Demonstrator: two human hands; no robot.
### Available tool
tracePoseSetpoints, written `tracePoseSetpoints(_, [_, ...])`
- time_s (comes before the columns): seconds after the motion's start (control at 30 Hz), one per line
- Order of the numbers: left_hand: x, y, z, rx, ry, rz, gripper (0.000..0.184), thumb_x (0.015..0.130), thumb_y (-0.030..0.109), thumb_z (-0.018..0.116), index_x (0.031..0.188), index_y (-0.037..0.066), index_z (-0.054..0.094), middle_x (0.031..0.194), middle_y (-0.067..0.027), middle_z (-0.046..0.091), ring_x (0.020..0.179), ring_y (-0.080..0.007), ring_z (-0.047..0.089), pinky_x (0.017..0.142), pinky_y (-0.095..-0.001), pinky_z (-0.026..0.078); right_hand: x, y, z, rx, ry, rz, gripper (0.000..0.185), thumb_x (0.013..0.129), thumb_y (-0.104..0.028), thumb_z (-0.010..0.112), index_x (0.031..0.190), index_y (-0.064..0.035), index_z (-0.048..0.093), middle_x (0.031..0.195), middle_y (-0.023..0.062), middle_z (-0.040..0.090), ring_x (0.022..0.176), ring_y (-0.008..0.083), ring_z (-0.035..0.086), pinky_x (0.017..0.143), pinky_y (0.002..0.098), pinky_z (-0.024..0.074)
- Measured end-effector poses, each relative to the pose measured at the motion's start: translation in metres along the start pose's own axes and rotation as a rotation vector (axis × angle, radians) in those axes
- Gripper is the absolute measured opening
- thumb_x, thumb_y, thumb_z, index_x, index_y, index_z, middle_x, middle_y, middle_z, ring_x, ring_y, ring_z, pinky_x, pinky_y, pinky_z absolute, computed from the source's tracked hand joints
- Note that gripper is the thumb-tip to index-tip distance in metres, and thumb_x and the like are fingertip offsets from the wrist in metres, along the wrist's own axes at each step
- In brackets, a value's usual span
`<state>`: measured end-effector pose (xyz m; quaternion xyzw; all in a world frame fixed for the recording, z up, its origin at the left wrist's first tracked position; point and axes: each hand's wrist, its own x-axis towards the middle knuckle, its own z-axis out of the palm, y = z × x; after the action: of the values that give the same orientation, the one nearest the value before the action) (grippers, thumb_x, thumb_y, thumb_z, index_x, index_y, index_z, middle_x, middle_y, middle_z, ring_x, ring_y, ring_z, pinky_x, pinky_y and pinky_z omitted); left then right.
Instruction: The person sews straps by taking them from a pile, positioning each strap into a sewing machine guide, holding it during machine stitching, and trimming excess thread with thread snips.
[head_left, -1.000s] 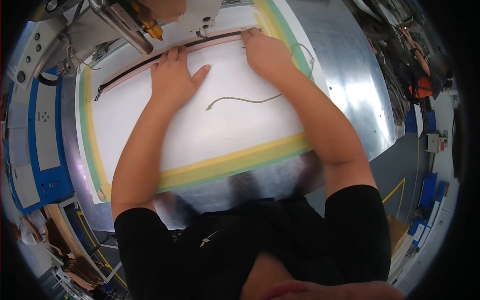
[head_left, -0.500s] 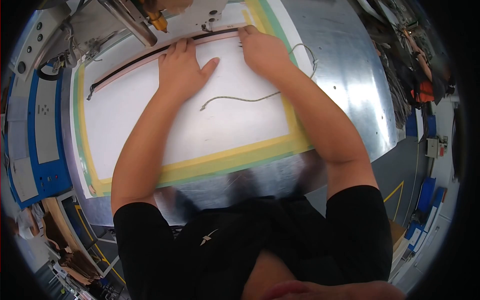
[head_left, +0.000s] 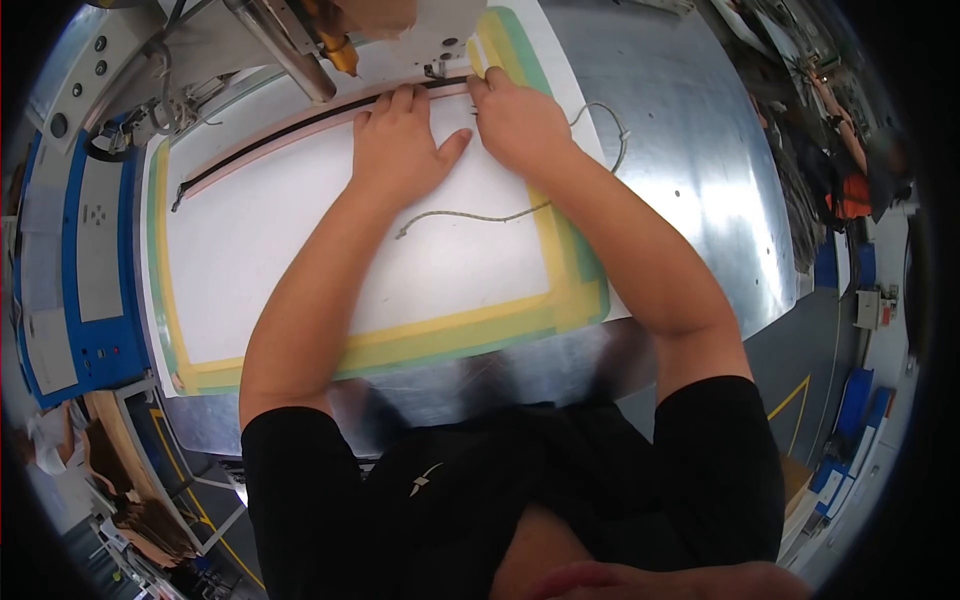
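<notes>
A long black strip with pink edging [head_left: 275, 137] curves along the upper part of a white sheet [head_left: 260, 270] bordered in yellow and green tape. My left hand [head_left: 400, 145] lies on the sheet, thumb spread, fingertips touching the strip near its middle. At the strip's right end is my right hand [head_left: 515, 120], its fingers closed on it. Just above the fingertips of my left hand are the machine's small metal foot [head_left: 435, 71] and a yellow-orange nozzle [head_left: 343, 57]. A thin cord [head_left: 460, 214] lies on the sheet and passes beneath my right forearm.
Under the sheet is a shiny metal table [head_left: 690, 170]. A blue control box [head_left: 105, 260] stands at the left, and the machine's metal arm [head_left: 285, 50] reaches in from above. A person in orange [head_left: 848, 197] is at the far right, another person [head_left: 48, 440] at the lower left.
The taped sheet has shifted left relative to the machine. My left hand has moved right along the strip, and my right hand has moved slightly left and down with the strip's end.
</notes>
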<state>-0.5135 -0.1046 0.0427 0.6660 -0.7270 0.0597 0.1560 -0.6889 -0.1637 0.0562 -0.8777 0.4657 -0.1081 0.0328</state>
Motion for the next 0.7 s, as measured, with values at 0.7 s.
tracePoseSetpoints(0.7, [0.0026,0.0054,-0.0028,-0.016,-0.014,-0.019,0.072,0.091,0.051,0.069,0.143,0.003,0.057,0.144,-0.0138,0.058,0.132,-0.0333,0.055,0.107,-0.0500,0.041,-0.0065,-0.0046,0.0026,0.118,0.047,-0.067,0.046,0.092,-0.015,0.066,0.136,-0.0028,0.061,0.118,0.0171,0.062,0.090,0.0339,0.073,0.076,0.0445,0.0599])
